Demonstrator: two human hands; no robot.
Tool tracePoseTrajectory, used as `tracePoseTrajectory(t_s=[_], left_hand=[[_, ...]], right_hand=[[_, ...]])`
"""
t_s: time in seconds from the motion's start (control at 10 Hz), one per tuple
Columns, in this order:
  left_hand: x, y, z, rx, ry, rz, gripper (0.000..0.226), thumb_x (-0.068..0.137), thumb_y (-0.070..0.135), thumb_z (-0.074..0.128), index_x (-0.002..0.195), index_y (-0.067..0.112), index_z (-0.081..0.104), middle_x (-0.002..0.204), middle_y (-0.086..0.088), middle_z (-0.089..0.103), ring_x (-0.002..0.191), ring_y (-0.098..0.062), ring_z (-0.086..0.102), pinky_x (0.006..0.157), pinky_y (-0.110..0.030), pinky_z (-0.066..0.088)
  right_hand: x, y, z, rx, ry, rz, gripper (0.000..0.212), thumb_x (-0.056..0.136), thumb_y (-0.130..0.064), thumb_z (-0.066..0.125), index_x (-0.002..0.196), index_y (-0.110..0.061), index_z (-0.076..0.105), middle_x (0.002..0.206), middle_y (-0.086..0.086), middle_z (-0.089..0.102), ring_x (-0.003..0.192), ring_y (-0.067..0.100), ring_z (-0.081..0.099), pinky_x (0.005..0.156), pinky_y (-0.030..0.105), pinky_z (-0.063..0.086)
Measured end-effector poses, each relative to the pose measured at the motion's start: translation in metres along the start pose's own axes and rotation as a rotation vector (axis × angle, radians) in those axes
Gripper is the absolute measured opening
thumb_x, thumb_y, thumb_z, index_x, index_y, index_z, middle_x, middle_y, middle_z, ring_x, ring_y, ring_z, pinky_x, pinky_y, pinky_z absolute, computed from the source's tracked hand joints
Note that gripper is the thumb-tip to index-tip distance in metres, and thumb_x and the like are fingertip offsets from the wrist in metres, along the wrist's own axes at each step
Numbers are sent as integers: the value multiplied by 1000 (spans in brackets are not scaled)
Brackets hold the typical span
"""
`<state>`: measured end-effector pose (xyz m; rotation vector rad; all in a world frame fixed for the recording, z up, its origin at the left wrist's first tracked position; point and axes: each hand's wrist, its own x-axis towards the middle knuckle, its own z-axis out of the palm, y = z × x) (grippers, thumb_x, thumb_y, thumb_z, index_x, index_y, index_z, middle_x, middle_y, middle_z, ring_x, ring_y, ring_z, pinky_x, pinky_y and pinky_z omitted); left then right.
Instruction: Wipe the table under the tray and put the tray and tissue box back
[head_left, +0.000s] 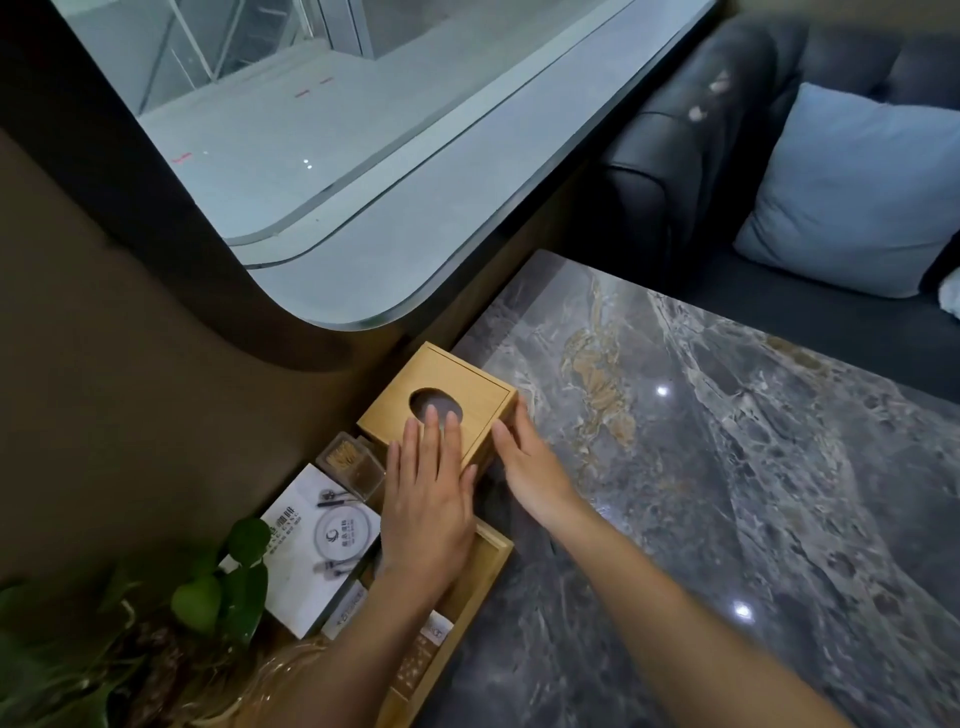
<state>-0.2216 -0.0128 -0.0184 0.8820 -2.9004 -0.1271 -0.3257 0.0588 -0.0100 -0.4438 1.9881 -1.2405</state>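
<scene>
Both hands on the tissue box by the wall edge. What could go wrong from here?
1. The tissue box sits close to the toothpick holder; a push by the left hand might tip it.
2. The right hand only presses the side; the box may skew on the glossy table.

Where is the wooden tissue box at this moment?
In the head view, the wooden tissue box sits at the marble table's far left corner by the wall, just beyond the toothpick holder, with the left hand on top and the right hand against its side.
</scene>
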Motion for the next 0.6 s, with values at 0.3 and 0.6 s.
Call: tracePoseTrajectory(t_s=[0.3, 0.6], left_hand=[[11, -9, -3, 8, 18, -20, 54, 92, 33, 26, 140, 11, 34, 146, -16, 42, 137, -34, 35, 109, -47, 19], [9, -6, -18, -148, -74, -52, 62, 93, 37, 40, 147, 20, 15, 159, -14, 6, 147, -28, 2, 116, -37, 3]], right_hand=[[15, -7, 10, -26, -7, 35, 61, 91, -53, 28, 144, -34, 5, 146, 6, 39, 130, 27, 40, 110, 47, 32], [5, -17, -13, -175, 146, -15, 41, 94, -38, 41, 129, -18, 44, 127, 6, 56, 115, 23, 53, 94, 33, 43]])
